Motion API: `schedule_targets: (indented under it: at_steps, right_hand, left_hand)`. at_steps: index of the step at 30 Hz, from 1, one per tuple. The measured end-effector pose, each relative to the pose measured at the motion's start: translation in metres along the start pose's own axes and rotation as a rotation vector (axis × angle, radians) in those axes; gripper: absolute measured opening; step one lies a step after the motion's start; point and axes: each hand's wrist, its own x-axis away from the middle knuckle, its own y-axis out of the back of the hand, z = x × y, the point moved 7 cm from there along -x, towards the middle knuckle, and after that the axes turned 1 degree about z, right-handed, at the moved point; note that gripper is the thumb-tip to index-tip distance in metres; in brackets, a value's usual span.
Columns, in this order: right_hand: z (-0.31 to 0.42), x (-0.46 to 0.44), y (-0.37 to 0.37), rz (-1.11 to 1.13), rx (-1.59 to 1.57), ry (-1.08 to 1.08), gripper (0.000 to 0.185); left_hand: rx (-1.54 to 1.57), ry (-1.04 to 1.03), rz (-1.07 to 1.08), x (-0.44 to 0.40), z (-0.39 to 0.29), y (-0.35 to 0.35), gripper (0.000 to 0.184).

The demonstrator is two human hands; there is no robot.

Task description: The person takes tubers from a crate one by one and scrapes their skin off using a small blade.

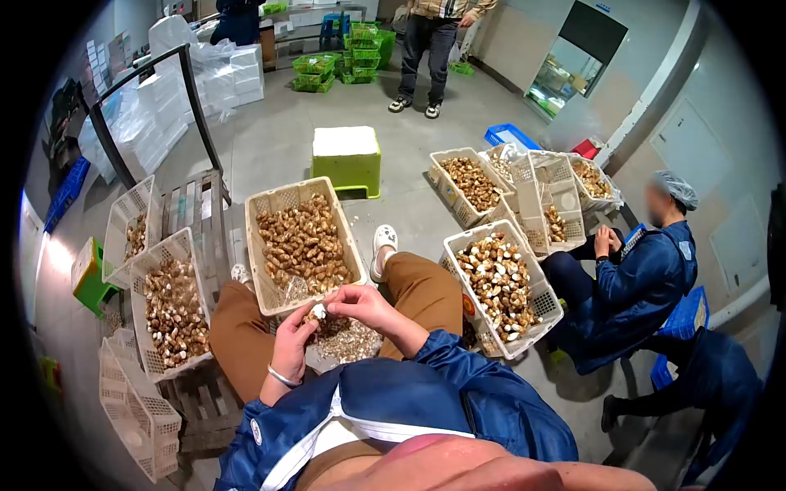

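Observation:
In front of my chest, my left hand [291, 344] is closed around a small brown-and-white mushroom [318, 312]. My right hand [364, 308] meets it from the other side, thumb and fingers pinched together at the mushroom's pale part; whatever is between those fingertips is too small to make out. Below both hands, between my knees, lies a heap of pale and brown trimmings [350, 341]. Just beyond is a cream plastic crate [252, 254] filled with brown mushrooms [301, 241] and a crumpled clear plastic piece near its closest end.
Mushroom crates stand at my right [550, 323] and left [139, 282], the left one near a wooden pallet [195, 209]. A green stool [346, 168] is ahead. Someone in a blue jacket [647, 278] sits at the right; another person [424, 57] stands at the back.

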Motion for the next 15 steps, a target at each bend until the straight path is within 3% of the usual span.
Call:
schedule_targets:
  at_steps: [2,3,6,7,10,12,14,15]
  right_hand:
    - [0.020,0.005,-0.010,0.045,0.365,0.205,0.016]
    - [0.030,0.007,-0.015,0.040,0.596,0.478,0.017]
    - [-0.004,-0.002,0.001,0.061,0.048,0.004,0.018]
    - [-0.004,-0.003,0.005,0.014,0.061,-0.071,0.017]
    - [0.019,0.002,-0.005,0.021,0.226,0.026,0.012]
    - [0.038,0.000,-0.016,0.032,0.455,0.381,0.016]
    - [0.057,-0.004,-0.015,0.082,0.544,0.370,0.015]
    - [0.041,-0.005,-0.006,-0.031,0.094,0.014,0.015]
  left_hand:
    - [-0.164,-0.101,0.019,0.000,-0.006,0.000,0.050]
    - [-0.248,-0.153,0.032,0.000,-0.009,-0.001,0.050]
    - [-0.171,-0.132,0.062,0.001,-0.012,-0.003,0.049]
    - [-0.161,-0.122,0.051,0.004,-0.017,-0.006,0.048]
    - [-0.441,-0.231,-0.023,0.000,-0.025,-0.003,0.047]
    - [-0.524,-0.275,-0.063,0.002,-0.039,-0.012,0.048]
    - [-0.779,-0.458,-0.050,-0.004,-0.051,-0.013,0.050]
    - [-0.651,-0.383,-0.020,-0.006,-0.050,-0.011,0.053]
